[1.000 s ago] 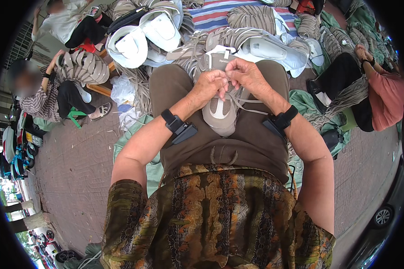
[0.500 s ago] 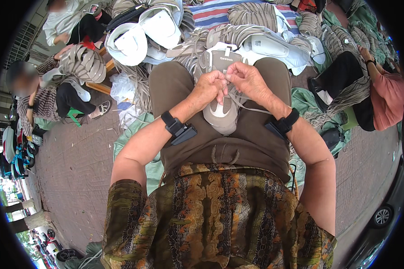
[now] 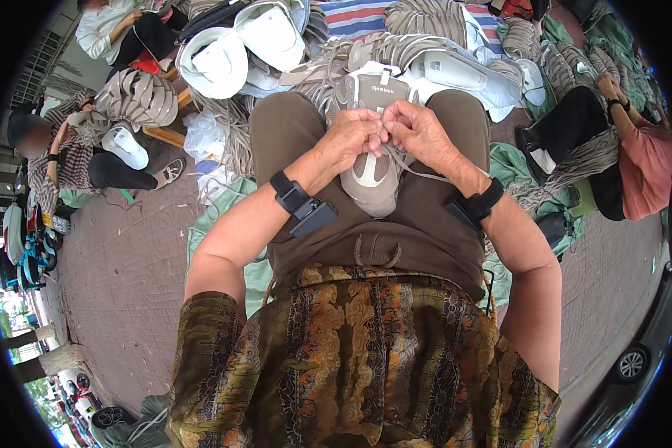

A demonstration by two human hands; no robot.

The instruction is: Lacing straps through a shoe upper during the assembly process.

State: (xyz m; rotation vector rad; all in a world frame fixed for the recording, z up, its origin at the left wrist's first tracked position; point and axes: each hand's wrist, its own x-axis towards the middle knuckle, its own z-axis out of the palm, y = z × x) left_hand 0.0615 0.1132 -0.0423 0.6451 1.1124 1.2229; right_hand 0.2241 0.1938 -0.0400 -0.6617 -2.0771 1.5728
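Shoe is in your lap, between the thighs, toe toward you, tongue away. Left grip and right grip are both closed to a fine pinch over the throat, tips about touching, apparently on the lace; the fingertips hide how much each has. Handling, my read: shoe is light, soft and floppy at the mesh and collar, firmer at the toe. Not fragile, shouldn't be slippery. Lace looks limp, so pinch it close to the eyelets. To steady the shoe, hold it by the sides or toe, not the tongue. Support is your trousers, so soft, sloped, likely to let the shoe rock; knees either side box it in. Past the knees: stacked uppers and white parts, with a striped sheet behind. Green sheet beside your left thigh, paving around. Workers at left and right, both well apart from you; elbows have room. Parked car, lower right.
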